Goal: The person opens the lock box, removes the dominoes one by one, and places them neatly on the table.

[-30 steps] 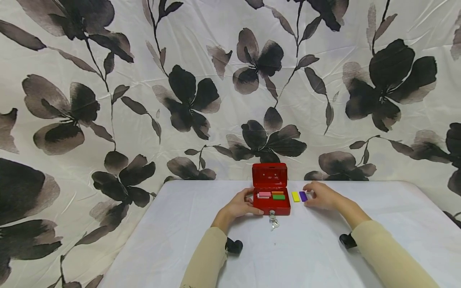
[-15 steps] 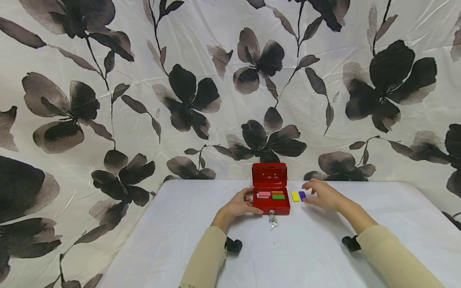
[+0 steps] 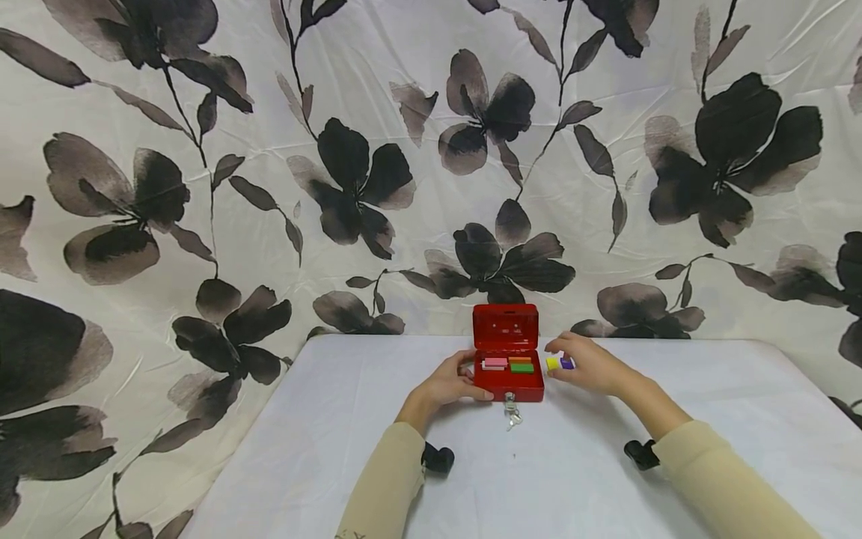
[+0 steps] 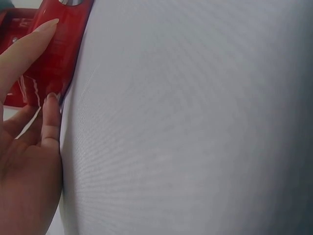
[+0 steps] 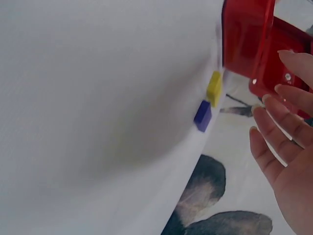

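A red cash box [image 3: 508,394] stands on the white table with its lid [image 3: 505,327] raised. Inside lie a pink block [image 3: 495,362], an orange block [image 3: 519,360] and a green block [image 3: 521,367]; something white shows under the pink one. My left hand [image 3: 444,384] grips the box's front left corner, thumb on the front face, fingers along the side. To the right of the box, my right hand [image 3: 595,365] hovers, fingers spread, over a yellow block [image 5: 214,88] and a purple block [image 5: 202,116]. Both blocks lie on the table, apart from the fingers in the right wrist view.
Keys [image 3: 514,415] hang from the lock at the front of the box. Behind the table [image 3: 525,486] rises a white cloth [image 3: 404,187] with dark printed flowers, close to the raised lid. A black wrist device [image 3: 642,454] sits at each sleeve.
My right hand first drew back a little from the purple block, then moved left, so that it now reaches over the yellow block. My left hand stays on the box.
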Motion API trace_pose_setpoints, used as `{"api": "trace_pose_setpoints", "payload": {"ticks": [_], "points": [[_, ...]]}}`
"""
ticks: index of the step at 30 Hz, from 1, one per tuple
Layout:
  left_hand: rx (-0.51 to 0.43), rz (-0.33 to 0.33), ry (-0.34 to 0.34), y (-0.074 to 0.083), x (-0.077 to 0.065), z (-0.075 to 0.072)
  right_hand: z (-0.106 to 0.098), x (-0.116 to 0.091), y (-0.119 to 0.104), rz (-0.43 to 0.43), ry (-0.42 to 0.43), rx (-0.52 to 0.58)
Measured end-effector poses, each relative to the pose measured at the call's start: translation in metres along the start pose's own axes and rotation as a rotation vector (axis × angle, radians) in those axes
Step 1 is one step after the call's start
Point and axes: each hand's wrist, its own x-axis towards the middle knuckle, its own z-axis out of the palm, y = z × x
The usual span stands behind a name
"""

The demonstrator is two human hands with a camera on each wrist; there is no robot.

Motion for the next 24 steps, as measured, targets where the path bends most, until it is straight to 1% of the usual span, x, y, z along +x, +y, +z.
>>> {"api": "trace_pose_setpoints", "payload": {"ticks": [6, 11, 15, 24], "points": [[-0.004, -0.010, 0.002, 0.001, -0.001, -0.001, 0.006, 0.010, -0.013, -0.013, -0.029, -0.002], [-0.001, -0.011, 0.003, 0.002, -0.001, 0.000, 0.013, 0.018, -0.020, 0.006, -0.056, -0.030], [-0.002, -0.010, 0.001, 0.003, -0.002, 0.000, 0.018, 0.024, -0.023, 0.034, -0.071, -0.024], [-0.001, -0.015, -0.001, 0.001, -0.001, -0.001, 0.030, 0.032, -0.025, 0.054, -0.098, -0.157]]}}
